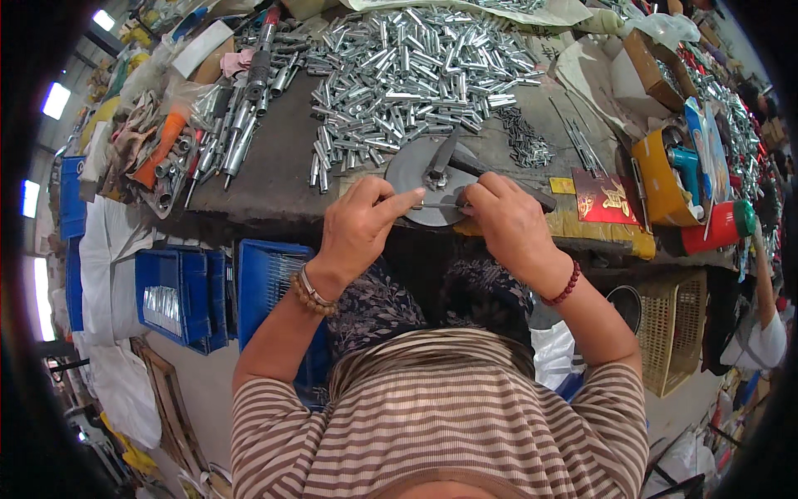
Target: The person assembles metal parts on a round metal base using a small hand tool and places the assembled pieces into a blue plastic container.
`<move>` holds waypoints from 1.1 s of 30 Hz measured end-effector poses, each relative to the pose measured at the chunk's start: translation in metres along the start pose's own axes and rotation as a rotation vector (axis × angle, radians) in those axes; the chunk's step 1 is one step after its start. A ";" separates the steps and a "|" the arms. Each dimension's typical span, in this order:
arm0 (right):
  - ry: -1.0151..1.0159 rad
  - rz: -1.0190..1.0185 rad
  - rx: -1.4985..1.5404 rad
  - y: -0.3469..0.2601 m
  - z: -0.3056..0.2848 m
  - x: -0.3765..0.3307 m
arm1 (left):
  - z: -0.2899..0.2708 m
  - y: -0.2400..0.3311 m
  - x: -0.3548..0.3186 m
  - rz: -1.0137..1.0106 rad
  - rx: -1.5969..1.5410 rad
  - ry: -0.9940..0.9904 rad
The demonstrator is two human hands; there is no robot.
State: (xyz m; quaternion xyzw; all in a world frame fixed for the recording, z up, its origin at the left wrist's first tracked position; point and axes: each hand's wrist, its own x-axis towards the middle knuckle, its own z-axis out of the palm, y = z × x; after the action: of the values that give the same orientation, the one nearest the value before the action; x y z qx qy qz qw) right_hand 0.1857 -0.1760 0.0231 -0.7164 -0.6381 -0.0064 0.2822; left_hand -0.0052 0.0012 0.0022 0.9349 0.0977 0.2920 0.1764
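My left hand pinches one end of a thin metal rod between thumb and forefinger. The fingers of my right hand close on its other end. The rod lies level over the near part of a grey round disc at the table's front edge. A dark hammer-like tool rests across the disc, and its handle runs behind my right hand. Just beyond is a large heap of short silvery metal tubes. Small dark pins are piled to its right.
Hand tools and rags crowd the table's left. At right lie a red envelope, a yellow box and a red bottle with a green cap. Blue crates and a tan basket stand below.
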 end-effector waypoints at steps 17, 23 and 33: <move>0.273 -0.051 -0.179 0.010 -0.007 0.003 | 0.001 0.003 -0.002 -0.029 -0.025 0.004; 0.139 0.107 -0.157 0.017 -0.014 -0.004 | 0.000 -0.001 -0.003 -0.121 -0.192 -0.015; 0.306 -0.025 -0.052 -0.022 -0.019 -0.018 | -0.003 -0.007 0.002 -0.171 -0.296 -0.076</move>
State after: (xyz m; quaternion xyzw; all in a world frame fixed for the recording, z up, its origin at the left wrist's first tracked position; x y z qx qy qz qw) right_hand 0.1685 -0.1997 0.0408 -0.7061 -0.5960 -0.1356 0.3574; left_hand -0.0054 0.0089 0.0027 0.8973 0.1261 0.2515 0.3402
